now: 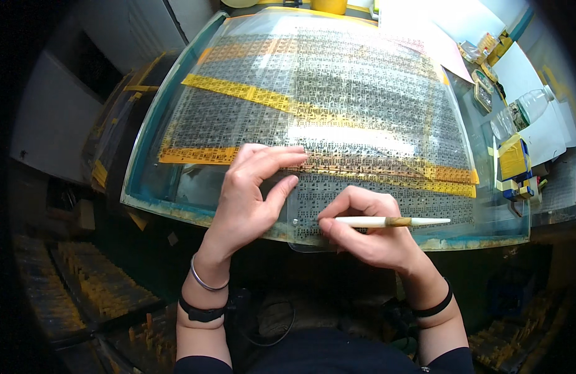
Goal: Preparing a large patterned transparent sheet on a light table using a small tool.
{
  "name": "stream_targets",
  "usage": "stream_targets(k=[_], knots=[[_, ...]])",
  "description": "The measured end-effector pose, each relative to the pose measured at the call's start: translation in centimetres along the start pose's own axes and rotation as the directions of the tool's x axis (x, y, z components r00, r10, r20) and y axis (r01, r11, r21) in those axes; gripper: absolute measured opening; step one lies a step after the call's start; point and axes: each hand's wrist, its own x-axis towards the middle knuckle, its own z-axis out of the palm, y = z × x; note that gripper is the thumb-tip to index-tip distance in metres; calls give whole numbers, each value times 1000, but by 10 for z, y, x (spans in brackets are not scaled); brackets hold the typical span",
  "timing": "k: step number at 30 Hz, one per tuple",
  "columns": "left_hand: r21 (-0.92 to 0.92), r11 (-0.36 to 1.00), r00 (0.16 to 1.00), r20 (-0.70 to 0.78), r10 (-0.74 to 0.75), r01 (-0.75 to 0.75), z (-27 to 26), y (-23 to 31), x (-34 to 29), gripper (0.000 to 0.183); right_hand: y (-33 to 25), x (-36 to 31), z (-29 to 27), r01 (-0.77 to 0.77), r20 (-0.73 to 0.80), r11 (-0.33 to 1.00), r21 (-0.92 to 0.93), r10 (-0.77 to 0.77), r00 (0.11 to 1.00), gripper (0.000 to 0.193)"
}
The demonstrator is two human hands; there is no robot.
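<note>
Here, right below centre frame, the right hand (pixel 376 240)'s grip clamps a white pen (pixel 388 221) over patterned film (pixel 369 93)! Centre-left, the left hand (pixel 245 190)'s grip is relaxed, thumb and fingers apart.

Pen (pixel 378 222): slim, white, tan band, tapered end right, near level over sheet's near part. Sheet (pixel 363 75): clear, dark printed rows, spread out.

Strong white light glares off the glossy patterned sheets (pixel 363 75), washing out a band across their middle and the far end. At near left, rows of yellow pieces (pixel 107 274) sit in dim shadow. Fisheye distortion bows the worktable (pixel 138 174); corners fade to black.
</note>
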Motion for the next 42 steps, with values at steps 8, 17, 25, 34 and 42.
stream_targets(k=[8, 17, 25, 34, 42], knots=[[20, 997, 987, -142, -71, 75, 6, -7, -1, 26, 12, -4, 5, 397, -104, 779, -485, -502, 858, 18], [33, 998, 991, -126, -54, 59, 3, -9, -2, 25, -23, -64, -32, 81, -64, 957, 279, -65, 996, 24], [158, 966, 979, 29, 203, -205, -6, 12, -11, 62, 2, -100, -104, 94, -579, 973, -212, -203, 790, 27], [247, 933, 929, 327, 176, -263, -33, 27, -51, 40, 37, -97, -161, 60, -729, 995, -84, -102, 676, 25], [348, 910, 958, 249, 140, -224, -44, 31, -61, 45, 39, -101, -169, 144, -699, 988, 50, -68, 711, 26]])
